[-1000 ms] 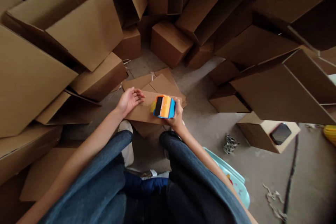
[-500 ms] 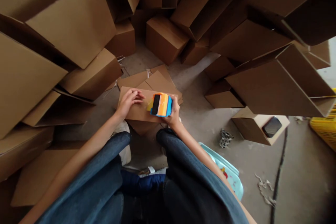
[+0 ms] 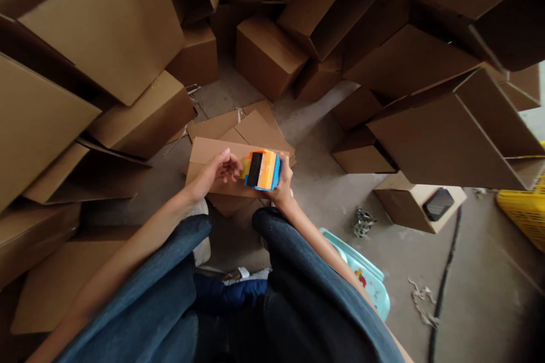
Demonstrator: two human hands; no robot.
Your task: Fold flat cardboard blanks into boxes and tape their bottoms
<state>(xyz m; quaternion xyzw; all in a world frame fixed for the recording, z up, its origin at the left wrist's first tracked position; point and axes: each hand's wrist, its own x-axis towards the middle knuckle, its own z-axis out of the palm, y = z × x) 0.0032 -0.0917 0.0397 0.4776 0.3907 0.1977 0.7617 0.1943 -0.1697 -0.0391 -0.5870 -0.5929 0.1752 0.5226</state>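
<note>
My right hand is wrapped round a blue and orange tape dispenser with a black part on its left side. Yellowish tape shows at the dispenser's left. Close beside that tape is my left hand, turned palm toward it, its fingers loosely curled and apart with nothing visible in them. Whether a fingertip touches the tape I cannot tell. Under both hands lies a flat brown cardboard piece, on top of more flattened cardboard.
Open cardboard boxes are piled left, ahead and right. At right, a dark phone-like object rests on a small box. A light blue plastic stool, crumpled scrap and a yellow crate are on the floor.
My left hand has turned from lying palm-down over the cardboard to palm facing right, and moved right toward the tape. The right hand still holds the dispenser in nearly the same place.
</note>
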